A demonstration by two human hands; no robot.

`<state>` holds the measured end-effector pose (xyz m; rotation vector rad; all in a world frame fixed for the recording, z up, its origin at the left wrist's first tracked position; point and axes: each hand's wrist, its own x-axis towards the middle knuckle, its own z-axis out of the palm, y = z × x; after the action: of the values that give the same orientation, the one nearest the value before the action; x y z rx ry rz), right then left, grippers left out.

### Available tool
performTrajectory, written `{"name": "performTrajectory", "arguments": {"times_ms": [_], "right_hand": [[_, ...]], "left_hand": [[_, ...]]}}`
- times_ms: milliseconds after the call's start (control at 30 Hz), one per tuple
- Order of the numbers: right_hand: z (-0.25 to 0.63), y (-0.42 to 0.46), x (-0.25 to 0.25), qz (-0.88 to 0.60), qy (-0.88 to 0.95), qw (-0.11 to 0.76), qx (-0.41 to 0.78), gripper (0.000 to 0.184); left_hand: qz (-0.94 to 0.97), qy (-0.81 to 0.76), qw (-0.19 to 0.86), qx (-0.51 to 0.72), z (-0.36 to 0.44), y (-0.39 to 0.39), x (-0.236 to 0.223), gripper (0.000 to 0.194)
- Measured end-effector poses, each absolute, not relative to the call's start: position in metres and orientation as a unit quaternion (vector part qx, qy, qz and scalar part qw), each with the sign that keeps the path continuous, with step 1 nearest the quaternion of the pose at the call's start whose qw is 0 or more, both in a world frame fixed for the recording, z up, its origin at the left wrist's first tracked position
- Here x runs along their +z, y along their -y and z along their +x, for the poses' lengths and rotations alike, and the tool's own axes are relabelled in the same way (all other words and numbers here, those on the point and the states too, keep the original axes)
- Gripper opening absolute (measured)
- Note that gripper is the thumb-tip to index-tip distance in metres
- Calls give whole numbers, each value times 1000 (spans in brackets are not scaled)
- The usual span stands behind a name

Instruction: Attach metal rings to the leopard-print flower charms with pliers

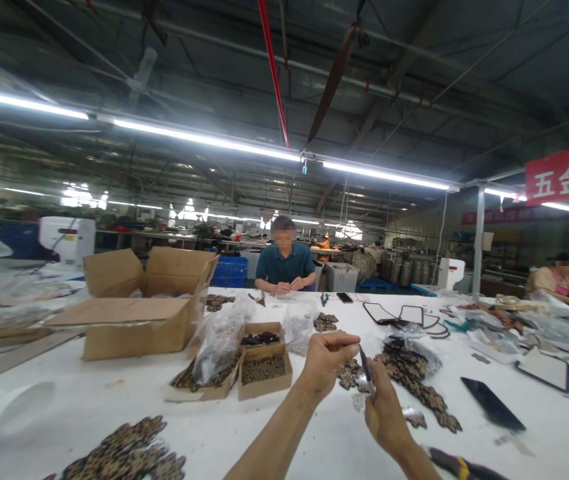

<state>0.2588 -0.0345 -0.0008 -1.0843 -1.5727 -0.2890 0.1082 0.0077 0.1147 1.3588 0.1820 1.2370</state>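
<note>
My left hand (325, 360) is raised above the table, its thumb and fingertips pinched together at the top end of a thin dark piece (365, 365); whether it grips that piece or something tiny is hidden. Lower on the same piece, my right hand (387, 408) is closed, thumb upward. The piece is seen edge-on, dark above and greyish below, and its kind cannot be made out. Behind the hands lie brown-and-black patterned flower-shaped pieces (414, 373). Left of them stands a small carton of brass-coloured bits (265, 393), beside another with black bits (260, 338).
A large open cardboard box (134, 337) stands at the left. More patterned pieces (124, 453) lie at front left. Pliers (457, 465) and a dark flat slab (491, 403) are at the right. Across the white table (204, 433) sits a co-worker (285, 260).
</note>
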Motion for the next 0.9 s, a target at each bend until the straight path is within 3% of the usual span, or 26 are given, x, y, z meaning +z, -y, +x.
{"name": "performTrajectory", "arguments": {"times_ms": [133, 367, 900], "right_hand": [[252, 38, -2, -434, 686, 584, -31, 75], [246, 37, -3, -437, 669, 601, 10, 74], [248, 34, -9, -419, 682, 595, -65, 82]], "left_hand": [[621, -27, 603, 500, 104, 1, 122, 25], [647, -6, 601, 470, 100, 7, 130, 26], [663, -6, 602, 444, 93, 11, 137, 27]]}}
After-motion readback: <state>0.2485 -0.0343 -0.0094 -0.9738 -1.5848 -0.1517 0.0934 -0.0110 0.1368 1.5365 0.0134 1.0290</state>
